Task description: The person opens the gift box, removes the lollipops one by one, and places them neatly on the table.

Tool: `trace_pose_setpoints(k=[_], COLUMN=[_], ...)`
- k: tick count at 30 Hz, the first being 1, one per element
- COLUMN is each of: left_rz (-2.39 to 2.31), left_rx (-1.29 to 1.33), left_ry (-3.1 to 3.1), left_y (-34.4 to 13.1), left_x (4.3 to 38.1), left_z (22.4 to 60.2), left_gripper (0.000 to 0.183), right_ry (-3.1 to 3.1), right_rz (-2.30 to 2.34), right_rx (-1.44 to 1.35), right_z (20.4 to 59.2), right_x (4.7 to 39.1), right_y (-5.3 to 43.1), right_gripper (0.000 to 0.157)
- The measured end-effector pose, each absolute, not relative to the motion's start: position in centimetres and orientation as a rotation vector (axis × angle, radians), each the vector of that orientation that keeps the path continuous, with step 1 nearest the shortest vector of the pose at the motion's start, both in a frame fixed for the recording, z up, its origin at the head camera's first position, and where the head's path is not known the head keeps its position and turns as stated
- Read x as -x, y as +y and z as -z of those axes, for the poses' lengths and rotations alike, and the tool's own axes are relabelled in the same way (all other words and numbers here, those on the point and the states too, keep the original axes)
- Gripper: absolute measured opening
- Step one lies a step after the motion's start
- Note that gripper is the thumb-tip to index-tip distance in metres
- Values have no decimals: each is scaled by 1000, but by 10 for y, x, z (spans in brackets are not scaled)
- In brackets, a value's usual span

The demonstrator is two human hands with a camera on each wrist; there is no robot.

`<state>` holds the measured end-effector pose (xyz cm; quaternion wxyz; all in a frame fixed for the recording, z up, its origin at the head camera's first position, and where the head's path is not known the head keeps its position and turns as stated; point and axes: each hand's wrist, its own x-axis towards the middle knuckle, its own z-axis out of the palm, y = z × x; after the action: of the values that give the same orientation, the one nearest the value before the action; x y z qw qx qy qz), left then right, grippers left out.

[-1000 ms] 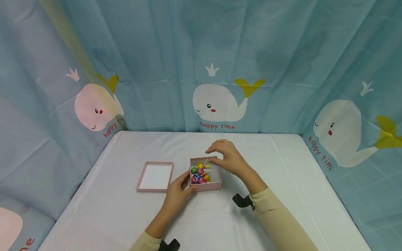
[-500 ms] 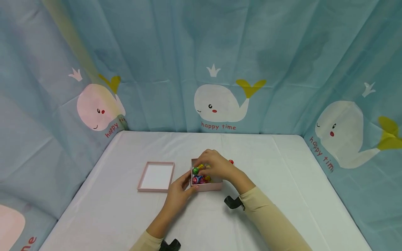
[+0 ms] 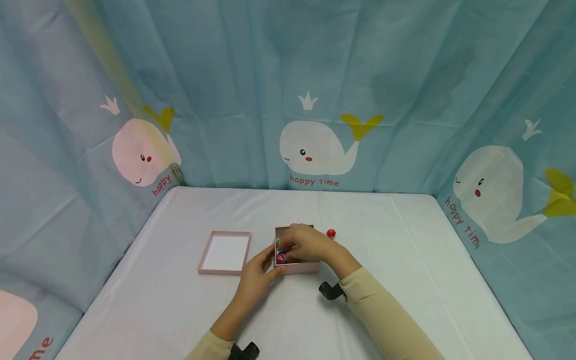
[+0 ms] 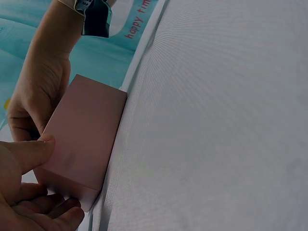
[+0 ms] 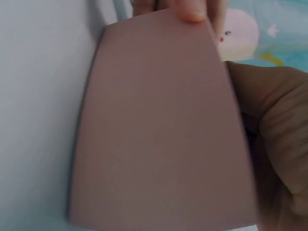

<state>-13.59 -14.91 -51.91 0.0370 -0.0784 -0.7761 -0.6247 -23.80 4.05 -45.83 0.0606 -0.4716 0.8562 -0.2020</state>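
A pink box [image 3: 302,269] stands uncovered on the table, with wrapped lollipops [image 3: 281,258] inside it. My left hand [image 3: 256,279] grips the box's near left corner, thumb on the front wall and fingers along the left side; the left wrist view shows this thumb [image 4: 39,150] on the pink wall. My right hand [image 3: 307,244] reaches over the right side into the box, fingers bent down among the lollipops. Its fingertips are hidden, so I cannot tell whether they pinch one. A red lollipop [image 3: 331,233] lies on the table just right of the box.
The box's shallow lid [image 3: 225,252] lies inside up to the left of the box. A white cloth covers the table [image 3: 382,225], and a blue curtain [image 3: 234,150] with whale prints hangs around its back and sides.
My right hand has moved from above the box's right back corner down and left into it. The red lollipop has come into view on the table. My left hand keeps its hold.
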Motion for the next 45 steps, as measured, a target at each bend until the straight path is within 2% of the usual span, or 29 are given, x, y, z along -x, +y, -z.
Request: trace_pose_setpoints(k=[9,23,35,45], left_rz=[1875,1877,1850,1829], left_rx=[244,217,219,186], left_ry=[-2417,-2426,-2443,-2476], left_y=[-149,-149,-149,-147], left_x=[135,135,136,135], left_z=[518,517,517,514], left_gripper=[72,73,70,72], right_ry=[2555,2561,2626,2682], right_rz=[640,743,992,1250], right_rx=[1382,1350,1312,1453], right_z=[473,473,457,436], right_x=[240,240,231,218], right_y=[40,42,52,72], right_gripper=[21,19,20,27])
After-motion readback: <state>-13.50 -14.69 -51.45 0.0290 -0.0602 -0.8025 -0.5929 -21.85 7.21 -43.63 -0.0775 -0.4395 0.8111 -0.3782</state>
